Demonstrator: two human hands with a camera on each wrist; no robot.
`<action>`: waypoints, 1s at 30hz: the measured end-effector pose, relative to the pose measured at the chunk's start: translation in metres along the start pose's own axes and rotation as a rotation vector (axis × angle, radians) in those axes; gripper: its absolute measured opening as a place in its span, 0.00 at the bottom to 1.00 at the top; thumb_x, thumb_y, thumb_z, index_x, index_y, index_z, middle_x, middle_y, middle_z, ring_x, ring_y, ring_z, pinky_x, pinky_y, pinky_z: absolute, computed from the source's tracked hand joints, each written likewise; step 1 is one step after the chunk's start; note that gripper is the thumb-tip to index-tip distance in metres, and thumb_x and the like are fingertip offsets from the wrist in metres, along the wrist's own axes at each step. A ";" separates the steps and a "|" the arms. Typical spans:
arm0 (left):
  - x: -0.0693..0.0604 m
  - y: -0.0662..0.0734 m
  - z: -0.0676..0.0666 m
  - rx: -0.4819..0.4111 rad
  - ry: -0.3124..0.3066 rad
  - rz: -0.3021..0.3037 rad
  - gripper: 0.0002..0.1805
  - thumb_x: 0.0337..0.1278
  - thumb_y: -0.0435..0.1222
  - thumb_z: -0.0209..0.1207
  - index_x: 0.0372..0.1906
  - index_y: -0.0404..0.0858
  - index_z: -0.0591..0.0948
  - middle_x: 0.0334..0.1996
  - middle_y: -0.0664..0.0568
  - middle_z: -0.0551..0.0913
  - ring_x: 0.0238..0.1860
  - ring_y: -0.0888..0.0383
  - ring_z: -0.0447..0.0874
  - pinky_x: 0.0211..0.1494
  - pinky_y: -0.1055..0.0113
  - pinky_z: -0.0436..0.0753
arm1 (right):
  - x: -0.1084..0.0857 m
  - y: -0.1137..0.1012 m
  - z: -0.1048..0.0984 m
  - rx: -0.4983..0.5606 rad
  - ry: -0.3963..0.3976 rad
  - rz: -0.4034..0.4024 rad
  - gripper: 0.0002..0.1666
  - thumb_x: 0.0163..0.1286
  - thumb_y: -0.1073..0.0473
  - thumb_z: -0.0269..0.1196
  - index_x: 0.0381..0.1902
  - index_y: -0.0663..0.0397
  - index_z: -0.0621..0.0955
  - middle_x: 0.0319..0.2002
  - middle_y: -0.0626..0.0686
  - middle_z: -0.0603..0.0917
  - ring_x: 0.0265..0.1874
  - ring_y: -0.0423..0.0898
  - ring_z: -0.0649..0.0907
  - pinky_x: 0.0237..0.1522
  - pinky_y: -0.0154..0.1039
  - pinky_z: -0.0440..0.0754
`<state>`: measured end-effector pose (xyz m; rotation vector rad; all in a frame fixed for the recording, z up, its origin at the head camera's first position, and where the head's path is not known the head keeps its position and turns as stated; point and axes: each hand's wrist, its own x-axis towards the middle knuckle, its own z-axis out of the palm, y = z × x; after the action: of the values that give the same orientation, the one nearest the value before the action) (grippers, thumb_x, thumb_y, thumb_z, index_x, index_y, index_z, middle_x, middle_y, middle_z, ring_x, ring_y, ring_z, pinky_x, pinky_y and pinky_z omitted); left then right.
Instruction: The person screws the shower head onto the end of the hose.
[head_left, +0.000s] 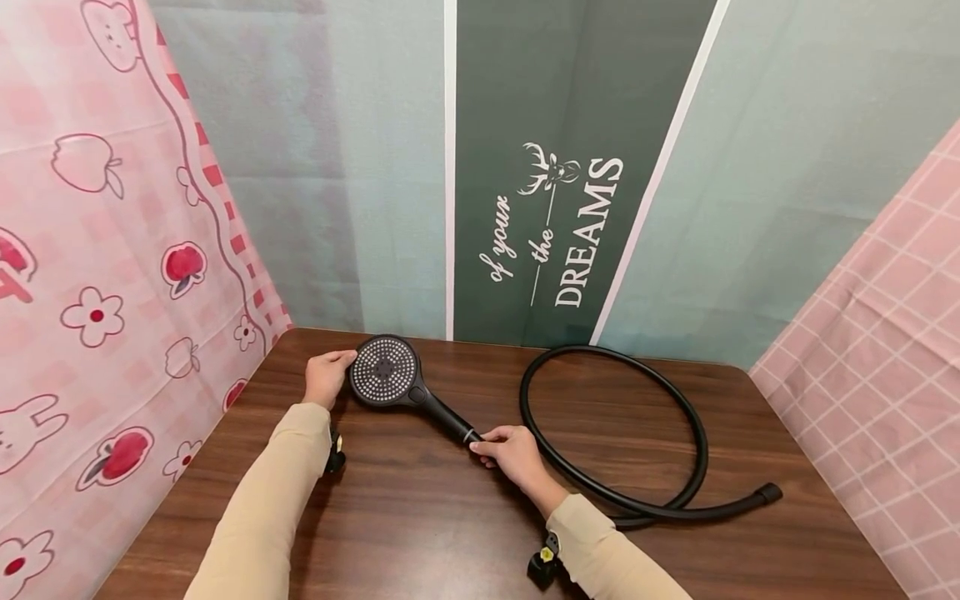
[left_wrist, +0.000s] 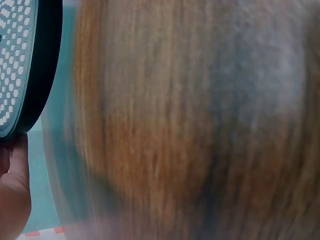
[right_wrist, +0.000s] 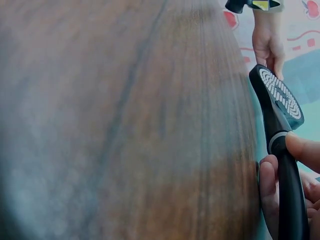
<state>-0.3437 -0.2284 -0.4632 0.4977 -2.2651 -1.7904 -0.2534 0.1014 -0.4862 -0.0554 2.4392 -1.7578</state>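
A black handheld shower head (head_left: pixel 384 372) lies slanted across the view above a brown wood-grain table, its pale-dotted spray face upward. At the rim, my left hand (head_left: pixel 327 375) pinches it; the left wrist view catches only part of the spray face (left_wrist: pixel 12 60) and the hand (left_wrist: pixel 14 185). My right hand (head_left: pixel 517 457) grips the lower end near a silver ring (head_left: pixel 471 436). In the right wrist view, thumb and fingers (right_wrist: pixel 269 175) close round the black length below the ring. Whether that length is handle or hose, I cannot tell.
A black shower hose (head_left: pixel 701 442) lies looped on the table (head_left: pixel 405 525) at the right. One hose end (head_left: pixel 769 493) points right; the other passes out of sight by the right forearm. Printed cloths (head_left: pixel 390 167) hang behind and on both sides.
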 end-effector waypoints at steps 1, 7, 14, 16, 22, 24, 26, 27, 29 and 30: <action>0.000 -0.001 0.000 -0.002 -0.001 -0.002 0.21 0.69 0.38 0.59 0.56 0.25 0.80 0.59 0.30 0.78 0.65 0.42 0.75 0.72 0.53 0.72 | 0.000 0.000 0.000 -0.010 0.001 -0.002 0.13 0.55 0.62 0.75 0.33 0.68 0.87 0.24 0.58 0.88 0.18 0.40 0.83 0.24 0.35 0.86; -0.003 -0.003 0.001 0.007 0.012 -0.005 0.20 0.69 0.37 0.59 0.55 0.24 0.80 0.57 0.31 0.80 0.63 0.43 0.76 0.70 0.54 0.74 | -0.004 -0.001 -0.002 -0.075 -0.004 -0.017 0.13 0.55 0.59 0.75 0.33 0.65 0.88 0.25 0.57 0.89 0.19 0.40 0.84 0.24 0.34 0.84; -0.003 -0.005 0.001 0.011 -0.016 -0.025 0.20 0.69 0.38 0.59 0.56 0.25 0.80 0.58 0.32 0.80 0.65 0.42 0.75 0.72 0.53 0.72 | -0.009 -0.003 -0.003 -0.134 -0.004 -0.024 0.12 0.55 0.59 0.75 0.33 0.63 0.88 0.27 0.56 0.89 0.19 0.40 0.84 0.24 0.33 0.83; -0.002 -0.005 0.000 0.008 -0.025 -0.022 0.21 0.69 0.38 0.59 0.57 0.25 0.80 0.59 0.31 0.79 0.66 0.42 0.74 0.72 0.52 0.71 | -0.008 -0.004 -0.004 -0.140 -0.008 -0.028 0.13 0.56 0.59 0.75 0.34 0.63 0.88 0.28 0.57 0.89 0.20 0.40 0.85 0.25 0.33 0.84; -0.002 -0.006 -0.001 -0.004 -0.032 -0.029 0.22 0.70 0.38 0.58 0.58 0.25 0.79 0.60 0.30 0.77 0.66 0.41 0.74 0.73 0.52 0.71 | -0.007 -0.005 -0.006 -0.220 -0.002 -0.075 0.13 0.56 0.56 0.75 0.35 0.58 0.89 0.33 0.55 0.90 0.32 0.45 0.87 0.34 0.37 0.84; -0.003 -0.006 -0.001 -0.004 -0.034 -0.034 0.22 0.70 0.38 0.58 0.58 0.24 0.78 0.60 0.30 0.77 0.66 0.41 0.73 0.73 0.52 0.71 | -0.007 -0.005 -0.007 -0.255 0.006 -0.088 0.12 0.55 0.55 0.75 0.35 0.56 0.90 0.35 0.54 0.91 0.38 0.47 0.87 0.38 0.38 0.84; -0.004 -0.006 0.000 -0.006 -0.036 -0.037 0.22 0.70 0.38 0.57 0.58 0.24 0.78 0.61 0.29 0.77 0.67 0.41 0.73 0.73 0.51 0.71 | -0.007 -0.005 -0.008 -0.267 0.008 -0.092 0.12 0.55 0.55 0.75 0.35 0.55 0.90 0.36 0.53 0.91 0.41 0.48 0.86 0.41 0.39 0.83; -0.004 -0.006 0.000 -0.004 -0.037 -0.037 0.22 0.70 0.38 0.57 0.58 0.24 0.78 0.61 0.29 0.76 0.67 0.40 0.73 0.73 0.51 0.70 | -0.007 -0.004 -0.008 -0.267 0.008 -0.091 0.12 0.55 0.55 0.75 0.35 0.55 0.90 0.36 0.53 0.91 0.42 0.48 0.86 0.42 0.39 0.83; -0.004 -0.005 0.000 -0.003 -0.042 -0.034 0.22 0.71 0.37 0.57 0.59 0.24 0.78 0.61 0.29 0.76 0.68 0.40 0.72 0.74 0.51 0.70 | -0.007 -0.004 -0.009 -0.259 0.000 -0.088 0.12 0.56 0.55 0.74 0.36 0.55 0.90 0.37 0.53 0.91 0.42 0.48 0.86 0.42 0.39 0.83; -0.004 -0.004 0.000 -0.003 -0.045 -0.034 0.22 0.71 0.37 0.57 0.59 0.24 0.78 0.61 0.29 0.76 0.68 0.40 0.72 0.74 0.51 0.70 | -0.006 -0.004 -0.010 -0.254 -0.002 -0.089 0.12 0.57 0.55 0.74 0.36 0.55 0.90 0.37 0.54 0.91 0.43 0.49 0.86 0.42 0.39 0.83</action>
<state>-0.3393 -0.2274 -0.4674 0.5035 -2.2968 -1.8379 -0.2487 0.1102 -0.4791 -0.1939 2.6819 -1.4662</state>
